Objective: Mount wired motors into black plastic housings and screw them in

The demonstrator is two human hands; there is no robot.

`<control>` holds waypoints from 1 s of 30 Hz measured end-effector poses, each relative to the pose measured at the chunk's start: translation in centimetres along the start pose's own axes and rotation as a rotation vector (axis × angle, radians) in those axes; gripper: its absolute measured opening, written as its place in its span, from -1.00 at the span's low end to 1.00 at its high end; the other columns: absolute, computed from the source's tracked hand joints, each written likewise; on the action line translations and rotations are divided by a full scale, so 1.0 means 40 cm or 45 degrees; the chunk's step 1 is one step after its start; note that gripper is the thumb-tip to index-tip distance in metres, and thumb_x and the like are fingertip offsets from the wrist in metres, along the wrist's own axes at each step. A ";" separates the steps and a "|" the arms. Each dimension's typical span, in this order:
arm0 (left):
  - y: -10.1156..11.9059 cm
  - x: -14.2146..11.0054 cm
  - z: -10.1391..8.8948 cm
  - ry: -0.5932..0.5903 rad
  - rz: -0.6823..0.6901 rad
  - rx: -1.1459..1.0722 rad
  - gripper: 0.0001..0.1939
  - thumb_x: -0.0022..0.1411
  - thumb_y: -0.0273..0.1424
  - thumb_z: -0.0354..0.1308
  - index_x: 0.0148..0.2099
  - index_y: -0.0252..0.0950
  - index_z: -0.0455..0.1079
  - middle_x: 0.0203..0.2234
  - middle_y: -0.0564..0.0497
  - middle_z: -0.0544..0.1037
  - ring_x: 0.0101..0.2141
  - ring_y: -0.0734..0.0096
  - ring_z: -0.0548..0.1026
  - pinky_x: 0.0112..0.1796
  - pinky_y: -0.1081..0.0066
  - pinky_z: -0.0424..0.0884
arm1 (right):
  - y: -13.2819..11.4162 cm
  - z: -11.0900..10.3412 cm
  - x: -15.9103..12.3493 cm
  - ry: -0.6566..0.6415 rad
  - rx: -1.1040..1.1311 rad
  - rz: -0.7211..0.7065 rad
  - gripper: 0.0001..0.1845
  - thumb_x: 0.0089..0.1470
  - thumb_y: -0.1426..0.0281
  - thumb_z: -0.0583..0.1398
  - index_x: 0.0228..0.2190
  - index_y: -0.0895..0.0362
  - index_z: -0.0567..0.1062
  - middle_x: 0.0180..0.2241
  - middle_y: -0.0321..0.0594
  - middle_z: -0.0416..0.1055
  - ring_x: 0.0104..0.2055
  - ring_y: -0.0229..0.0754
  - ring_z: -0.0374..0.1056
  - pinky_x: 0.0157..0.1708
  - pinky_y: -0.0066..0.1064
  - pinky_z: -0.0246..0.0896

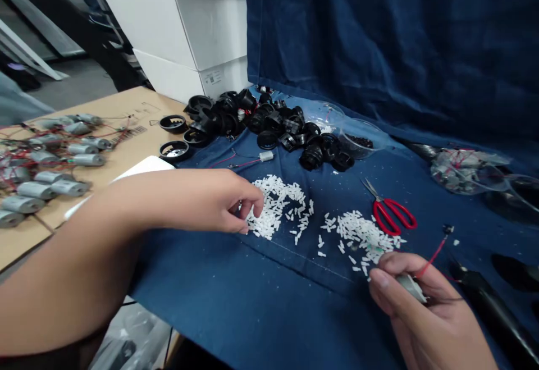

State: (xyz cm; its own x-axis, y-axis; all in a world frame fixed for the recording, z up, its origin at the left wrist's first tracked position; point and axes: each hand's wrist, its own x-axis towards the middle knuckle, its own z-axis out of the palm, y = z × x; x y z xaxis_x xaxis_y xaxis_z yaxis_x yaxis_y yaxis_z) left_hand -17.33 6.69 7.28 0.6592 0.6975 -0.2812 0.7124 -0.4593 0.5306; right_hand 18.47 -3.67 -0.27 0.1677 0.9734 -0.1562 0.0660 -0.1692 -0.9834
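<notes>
My left hand (219, 201) reaches over the blue cloth (261, 297) and pinches at the left pile of small white plastic pieces (280, 204). Its fingers are closed at the pile's edge, and what they grip is too small to make out. My right hand (425, 308) is low at the right, closed round a small grey motor (410, 287) with a red wire (433, 255) running up from it. A second pile of white pieces (362, 235) lies just above that hand.
Red-handled scissors (391, 213) lie right of the piles. A heap of black plastic rings (269, 123) sits behind, with clear tubs (357, 140). Several grey motors with wires (46, 162) lie on cardboard at the left. White boxes (189, 27) stand at the back. A black tool (492, 308) lies at the right.
</notes>
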 end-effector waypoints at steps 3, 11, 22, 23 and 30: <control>-0.027 0.006 0.026 0.012 -0.001 0.019 -0.83 0.19 -0.46 0.31 -0.21 -0.03 0.53 -0.34 0.13 0.64 -0.41 0.37 0.55 -0.44 0.39 0.31 | -0.027 0.018 -0.003 -0.008 0.045 -0.039 -0.71 0.03 0.23 0.50 -0.26 0.07 0.61 -0.37 -0.18 0.42 -0.44 -0.24 0.30 -0.53 -0.49 0.32; -0.041 0.046 0.071 0.018 0.018 0.167 -0.87 0.21 -0.50 0.25 -0.27 -0.15 0.57 -0.35 0.09 0.61 -0.41 0.39 0.48 -0.36 0.43 0.32 | -0.066 0.039 -0.009 -0.135 0.333 -0.052 -0.69 0.22 0.35 0.27 -0.01 0.04 0.66 -0.07 -0.02 0.55 -0.25 -0.11 0.55 -0.26 -0.32 0.58; -0.037 0.046 0.067 0.098 -0.090 0.274 -0.90 0.15 -0.36 0.31 -0.30 0.01 0.59 -0.32 0.08 0.64 -0.43 0.27 0.51 -0.43 0.35 0.23 | -0.070 0.009 -0.026 0.018 0.270 -0.245 -0.74 0.39 0.30 0.17 -0.01 -0.04 0.63 -0.17 -0.11 0.52 -0.32 -0.17 0.42 -0.33 -0.29 0.41; -0.034 0.044 0.066 0.094 -0.098 0.290 -0.89 0.14 -0.36 0.30 -0.28 0.01 0.60 -0.33 0.07 0.64 -0.43 0.26 0.51 -0.43 0.34 0.25 | -0.068 0.008 -0.027 0.020 0.279 -0.241 -0.74 0.38 0.31 0.17 -0.02 -0.04 0.63 -0.17 -0.11 0.51 -0.32 -0.17 0.42 -0.33 -0.29 0.40; -0.017 0.039 0.057 0.052 -0.156 0.300 -0.86 0.14 -0.36 0.25 -0.31 0.03 0.60 -0.33 0.07 0.64 -0.43 0.24 0.54 -0.43 0.31 0.29 | -0.071 0.016 -0.028 0.035 0.264 -0.194 -0.75 0.38 0.29 0.16 -0.10 0.02 0.65 -0.16 -0.08 0.49 -0.30 -0.15 0.38 -0.32 -0.27 0.37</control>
State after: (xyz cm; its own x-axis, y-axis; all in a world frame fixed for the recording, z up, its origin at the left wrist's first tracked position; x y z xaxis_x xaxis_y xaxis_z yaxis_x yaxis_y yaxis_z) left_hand -16.25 6.83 4.64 0.5575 0.7752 -0.2971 0.8260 -0.4819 0.2925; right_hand 17.45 -4.19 2.63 0.1981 0.9802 -0.0048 -0.1097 0.0173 -0.9938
